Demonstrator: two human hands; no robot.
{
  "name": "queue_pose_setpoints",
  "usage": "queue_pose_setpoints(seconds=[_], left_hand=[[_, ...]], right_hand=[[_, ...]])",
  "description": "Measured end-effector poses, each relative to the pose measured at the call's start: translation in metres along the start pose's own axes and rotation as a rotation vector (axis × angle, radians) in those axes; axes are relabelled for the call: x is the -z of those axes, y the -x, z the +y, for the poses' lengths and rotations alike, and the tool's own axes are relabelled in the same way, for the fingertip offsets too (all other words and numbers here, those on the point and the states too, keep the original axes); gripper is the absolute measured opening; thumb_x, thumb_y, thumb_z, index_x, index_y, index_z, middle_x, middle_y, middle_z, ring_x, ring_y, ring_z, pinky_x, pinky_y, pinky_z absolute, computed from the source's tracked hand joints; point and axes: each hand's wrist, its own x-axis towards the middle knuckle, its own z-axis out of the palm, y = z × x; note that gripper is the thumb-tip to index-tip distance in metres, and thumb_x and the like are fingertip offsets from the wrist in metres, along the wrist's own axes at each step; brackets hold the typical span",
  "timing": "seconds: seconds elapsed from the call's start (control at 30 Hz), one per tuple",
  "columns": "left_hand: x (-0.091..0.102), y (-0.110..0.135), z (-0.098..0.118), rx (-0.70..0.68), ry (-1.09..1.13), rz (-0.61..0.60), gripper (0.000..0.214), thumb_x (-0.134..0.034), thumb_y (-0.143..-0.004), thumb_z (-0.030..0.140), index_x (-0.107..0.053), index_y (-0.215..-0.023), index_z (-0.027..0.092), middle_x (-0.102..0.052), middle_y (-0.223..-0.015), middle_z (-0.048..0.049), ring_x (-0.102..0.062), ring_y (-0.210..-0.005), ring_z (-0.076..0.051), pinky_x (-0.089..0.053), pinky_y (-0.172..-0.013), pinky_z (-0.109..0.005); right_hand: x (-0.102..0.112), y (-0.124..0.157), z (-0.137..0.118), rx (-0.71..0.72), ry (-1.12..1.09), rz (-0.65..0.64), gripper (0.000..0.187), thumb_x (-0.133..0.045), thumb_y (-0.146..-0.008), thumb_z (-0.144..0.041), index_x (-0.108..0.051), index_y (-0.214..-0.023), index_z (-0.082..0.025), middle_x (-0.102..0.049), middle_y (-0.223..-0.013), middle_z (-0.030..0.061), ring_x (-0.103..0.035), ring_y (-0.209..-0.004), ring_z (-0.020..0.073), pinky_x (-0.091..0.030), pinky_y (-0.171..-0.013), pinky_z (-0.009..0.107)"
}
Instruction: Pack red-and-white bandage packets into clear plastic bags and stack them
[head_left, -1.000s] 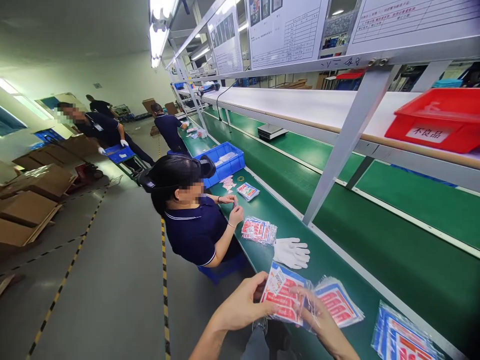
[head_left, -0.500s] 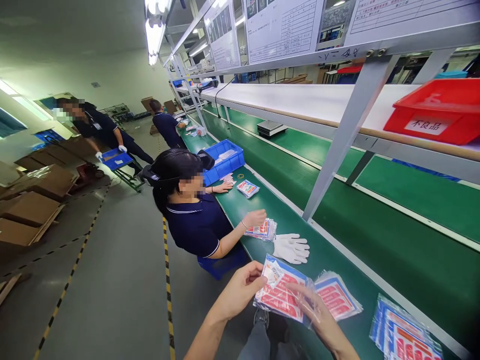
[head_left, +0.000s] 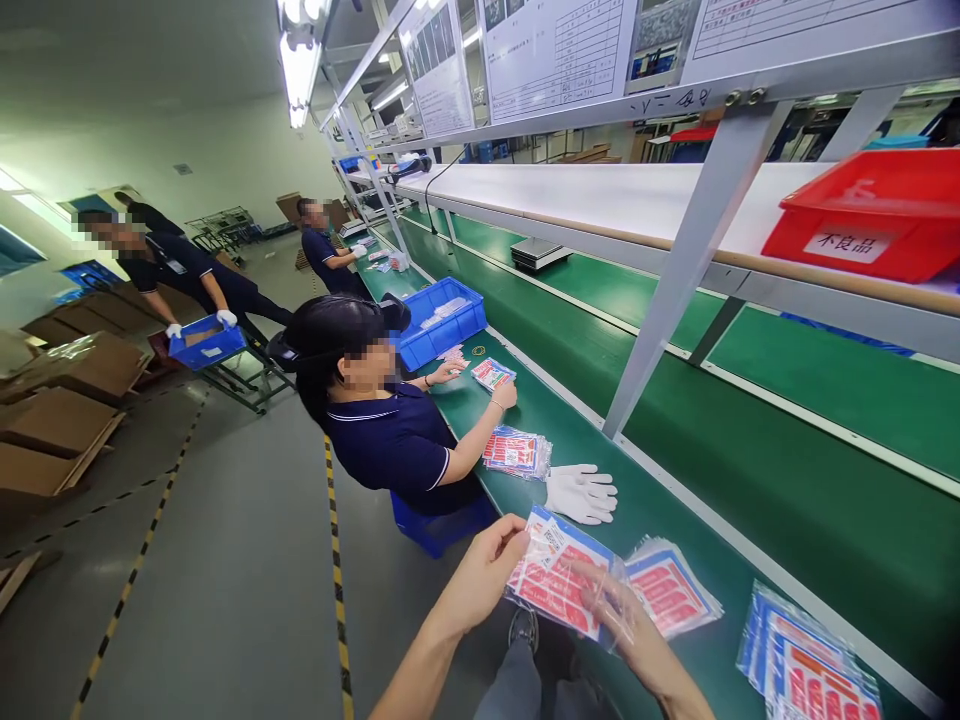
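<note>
My left hand (head_left: 484,570) pinches the left edge of a clear plastic packet (head_left: 551,590), which holds a blue-edged card with red shapes. A white label (head_left: 551,538) with a square code lies near its upper left corner. At the packet's right end is my right hand (head_left: 619,610), its fingers bent over the card and clear film showing across them. Just right of the packet, a fanned stack of similar packets (head_left: 671,590) lies on the green bench (head_left: 705,680). Another stack (head_left: 810,655) rests farther right.
A white glove (head_left: 581,493) lies beyond my hands. A co-worker (head_left: 390,440) sits at the left by packets (head_left: 517,452) and a blue bin (head_left: 442,322). A metal post (head_left: 690,270) rises behind the bench; a red bin (head_left: 870,215) stands on the shelf.
My hands keep hold of the packet with little movement. The seated co-worker's hand has moved away from the nearer stack to the farther packets. A standing person's blue bin has shifted left.
</note>
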Motion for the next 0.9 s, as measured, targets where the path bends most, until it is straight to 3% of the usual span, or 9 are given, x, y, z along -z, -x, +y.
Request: queue_pose_setpoints(seconds=[0.17,0.37,0.43,0.6,0.73,0.9], left_hand=[[0.0,0.003,0.003,0.014,0.161,-0.161,0.038,-0.074,-0.088,0.034,-0.063,-0.122,0.019,-0.068,-0.114,-0.0078,-0.06,-0.109,-0.023,-0.044,-0.097,-0.033],[-0.002,0.004,0.0,0.04,0.253,-0.264,0.052,-0.079,-0.084,0.029,-0.059,-0.131,0.019,-0.066,-0.126,-0.0099,-0.06,-0.116,-0.027,-0.046,-0.1,-0.037],[-0.003,0.003,-0.001,0.028,0.19,-0.221,0.05,-0.077,-0.086,0.031,-0.059,-0.131,0.019,-0.067,-0.125,-0.0098,-0.06,-0.116,-0.027,-0.046,-0.1,-0.037],[-0.007,0.0,-0.002,-0.005,-0.133,0.015,0.032,-0.065,-0.094,0.033,-0.062,-0.124,0.021,-0.069,-0.119,-0.0068,-0.063,-0.108,-0.025,-0.048,-0.096,-0.036],[-0.008,-0.003,-0.003,-0.034,0.018,0.015,0.036,-0.06,-0.097,0.035,-0.056,-0.13,0.021,-0.069,-0.121,-0.0088,-0.064,-0.109,-0.024,-0.049,-0.097,-0.036],[-0.008,-0.006,-0.002,-0.041,0.084,0.0,0.032,-0.059,-0.098,0.037,-0.06,-0.123,0.018,-0.07,-0.116,-0.0098,-0.065,-0.104,-0.023,-0.049,-0.092,-0.033]], right_hand=[[0.001,-0.006,0.002,-0.003,-0.031,0.004,0.059,-0.056,-0.089,-0.066,-0.067,-0.133,-0.027,-0.061,-0.147,0.0111,-0.052,-0.138,0.0349,-0.038,-0.118,0.054],[-0.005,-0.013,0.009,0.011,-0.081,0.092,0.061,-0.063,-0.079,-0.074,-0.078,-0.111,-0.024,-0.072,-0.131,0.015,-0.064,-0.123,0.039,-0.048,-0.108,0.057],[-0.007,-0.015,0.006,0.017,-0.072,0.113,0.062,-0.062,-0.079,-0.075,-0.079,-0.11,-0.024,-0.073,-0.129,0.0152,-0.065,-0.121,0.0395,-0.047,-0.108,0.058],[-0.007,-0.015,-0.01,0.01,-0.011,0.103,0.052,-0.064,-0.084,-0.065,-0.076,-0.118,-0.027,-0.072,-0.132,0.0119,-0.063,-0.125,0.0368,-0.046,-0.112,0.054],[-0.005,-0.012,-0.016,0.002,-0.017,0.071,0.058,-0.062,-0.087,-0.065,-0.069,-0.13,-0.027,-0.063,-0.144,0.0109,-0.054,-0.136,0.0367,-0.043,-0.115,0.053],[-0.005,-0.012,-0.014,0.014,-0.033,0.045,0.057,-0.06,-0.09,-0.061,-0.064,-0.136,-0.028,-0.058,-0.15,0.0094,-0.051,-0.139,0.0347,-0.038,-0.118,0.054]])
